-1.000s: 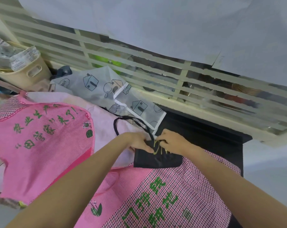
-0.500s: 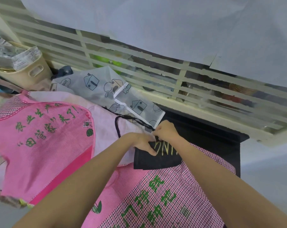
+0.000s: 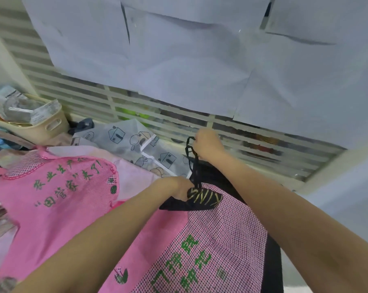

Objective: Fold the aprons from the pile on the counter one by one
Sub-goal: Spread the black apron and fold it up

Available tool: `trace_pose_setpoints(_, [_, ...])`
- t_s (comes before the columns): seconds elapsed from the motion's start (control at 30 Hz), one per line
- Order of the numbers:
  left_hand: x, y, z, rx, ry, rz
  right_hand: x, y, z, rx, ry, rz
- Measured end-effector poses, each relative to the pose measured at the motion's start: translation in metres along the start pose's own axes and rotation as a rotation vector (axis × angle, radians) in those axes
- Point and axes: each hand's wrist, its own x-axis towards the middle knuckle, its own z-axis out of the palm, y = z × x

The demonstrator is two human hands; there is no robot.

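While left hand [image 3: 179, 187] grips black apron [image 3: 202, 198], right hand [image 3: 207, 145] pinches its strap [image 3: 192, 161] above.

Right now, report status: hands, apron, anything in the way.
Left hand grips the black apron. Right hand pulls its strap up. Apron lies bundled on a pink apron. Nothing in the way.

**Black apron strap held taut between two hands**

The left hand [image 3: 178, 188] grips a folded black apron [image 3: 202, 198] lying on a pink checked apron [image 3: 216, 240]. The right hand [image 3: 208, 145], raised toward the slatted window, pinches the black strap [image 3: 194, 166].
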Motion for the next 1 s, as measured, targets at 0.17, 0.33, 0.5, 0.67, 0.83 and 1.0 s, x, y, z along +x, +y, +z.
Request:
trace_pose_setpoints(0.17, [-0.005, 0.006, 0.008, 0.079, 0.116, -0.022, -0.002, -0.010, -0.035, 0.072, 0.060, -0.020])
trace_pose_setpoints(0.33, [-0.016, 0.005, 0.010, 0.017, 0.188, 0.032, -0.009, -0.011, -0.055, 0.463, 0.007, 0.069])
trace_pose_setpoints(0.5, [-0.018, 0.004, 0.007, 0.042, 0.260, 0.049, -0.023, -0.018, -0.070, 0.573, 0.033, 0.011])
trace_pose_setpoints(0.67, [-0.017, 0.004, 0.011, 0.095, 0.306, -0.015, -0.029, -0.027, -0.076, 0.669, 0.073, -0.028])
trace_pose_setpoints(0.83, [-0.022, -0.002, 0.010, 0.196, 0.370, 0.035, -0.031, -0.033, -0.080, 0.738, 0.086, -0.068])
trace_pose_setpoints(1.0, [-0.029, -0.006, 0.005, 0.094, 0.430, 0.028, -0.035, -0.050, -0.085, 0.726, 0.122, -0.160])
